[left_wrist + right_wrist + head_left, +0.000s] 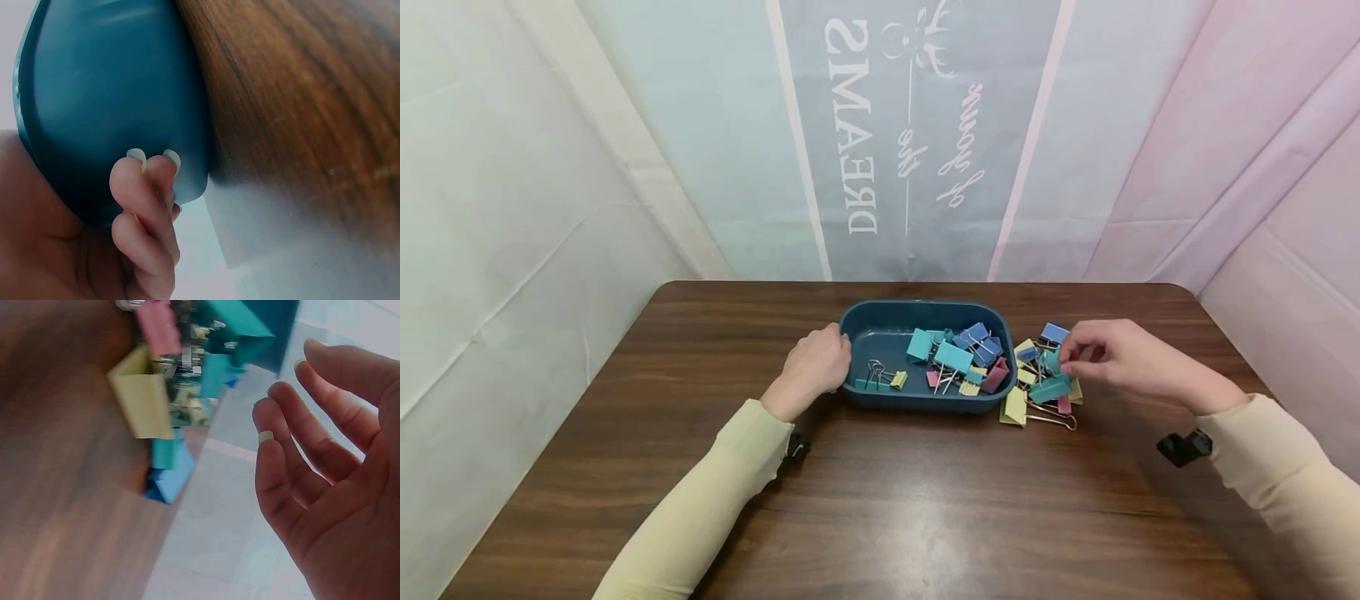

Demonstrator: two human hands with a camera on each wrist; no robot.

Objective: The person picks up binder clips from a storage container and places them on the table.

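Observation:
A dark teal plastic tray [925, 402] stands on the table, and my left hand [816, 362] grips its left end. In the left wrist view, curled fingers [134, 181] lie against the tray's outer wall [119, 75]. Inside, blue, teal, pink and yellow binder clips [955, 357] crowd the right half, and a few small clips [898, 380] lie at the left. Just right of the tray is a pile of more binder clips [1049, 389]. Over this pile's right side hovers my right hand [1120, 358], fingers loosely bent and holding nothing, as the right wrist view shows.
The brown wooden table [895, 500] runs up to a printed fabric backdrop [910, 150] behind the tray. Pale cloth walls [512, 250] rise on both sides. A large yellow clip [1013, 407] with its wire handle pointing right lies at the pile's front edge.

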